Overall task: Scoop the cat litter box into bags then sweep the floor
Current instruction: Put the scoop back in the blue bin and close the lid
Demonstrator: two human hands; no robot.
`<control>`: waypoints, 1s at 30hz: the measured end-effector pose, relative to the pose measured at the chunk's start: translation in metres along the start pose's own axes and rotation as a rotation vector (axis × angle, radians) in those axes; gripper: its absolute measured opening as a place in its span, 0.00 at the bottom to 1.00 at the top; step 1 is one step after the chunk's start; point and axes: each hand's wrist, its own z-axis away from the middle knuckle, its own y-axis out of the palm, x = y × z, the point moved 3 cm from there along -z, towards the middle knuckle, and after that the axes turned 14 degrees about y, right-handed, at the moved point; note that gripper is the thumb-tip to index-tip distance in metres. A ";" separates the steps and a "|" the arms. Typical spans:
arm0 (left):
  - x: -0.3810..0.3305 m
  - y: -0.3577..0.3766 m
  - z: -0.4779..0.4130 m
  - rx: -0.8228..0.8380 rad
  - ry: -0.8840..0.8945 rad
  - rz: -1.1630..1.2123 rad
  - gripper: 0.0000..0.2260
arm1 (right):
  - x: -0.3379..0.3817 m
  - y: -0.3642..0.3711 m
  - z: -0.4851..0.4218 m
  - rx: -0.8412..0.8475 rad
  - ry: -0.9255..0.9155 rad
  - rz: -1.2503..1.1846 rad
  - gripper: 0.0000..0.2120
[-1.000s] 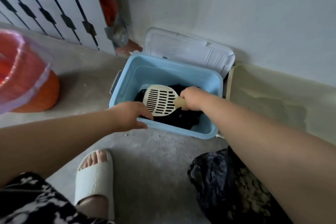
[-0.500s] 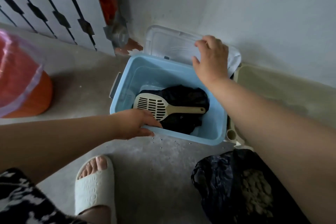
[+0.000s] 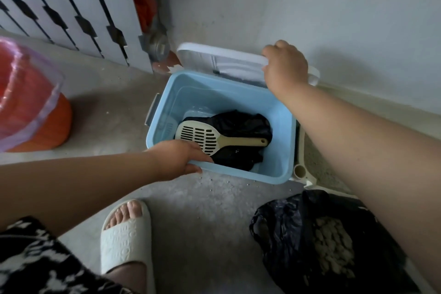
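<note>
Right hand (image 3: 285, 65) gripping lid (image 3: 214, 62), scoop (image 3: 202, 137) in bin (image 3: 284, 131)

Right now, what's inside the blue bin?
In the blue bin, a cream slotted scoop lies on crumpled black bags. What's under the bags is covered.

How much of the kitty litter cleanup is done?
Scooping looks done: the black bag holds litter, and the scoop lies in the blue bin. In hand: the right hand grips the white lid, the left hand holds the bin's rim. Left: sweeping the grains scattered on the floor.
</note>
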 end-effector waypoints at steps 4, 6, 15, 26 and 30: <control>-0.010 -0.006 0.003 -0.039 -0.005 -0.258 0.23 | 0.000 -0.029 0.027 -0.126 -0.059 -0.036 0.13; -0.020 -0.011 0.007 -0.080 0.100 -0.505 0.29 | -0.001 -0.038 0.045 -0.203 -0.091 -0.051 0.13; -0.066 0.005 0.022 -0.292 0.555 -0.749 0.29 | -0.007 -0.034 0.155 -0.313 -0.210 -0.237 0.15; -0.063 -0.001 0.037 -0.516 0.286 -0.614 0.23 | -0.011 0.034 0.224 0.117 -0.313 -0.161 0.24; -0.020 -0.004 0.048 -0.260 -0.294 -0.478 0.44 | -0.017 0.031 0.228 0.199 -0.255 -0.057 0.30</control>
